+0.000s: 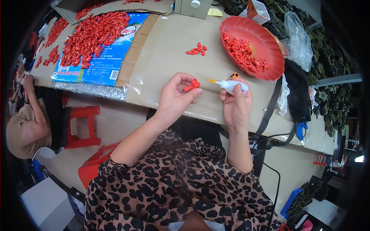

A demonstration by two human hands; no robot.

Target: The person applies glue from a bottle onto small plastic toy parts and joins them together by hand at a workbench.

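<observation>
Between the thumb and fingers of my left hand (175,96) is a small red figurine (192,85), held above the table near its front edge. My right hand (237,102) grips a white squeeze glue bottle (231,86). Its yellow nozzle with a thin tip points left at the figurine, with a gap between them. A few loose red figurines (197,49) lie on the table beyond my hands. Farther right, a large red scalloped bowl (271,48) holds many more of them.
A big heap of red pieces (94,36) covers a blue printed sheet (96,75) at left. A beige metal box (193,7) stands at the back. On the right lie a black strap (271,107) and a clear plastic bag (298,40). Another person (29,119) sits at far left near a red stool (83,125).
</observation>
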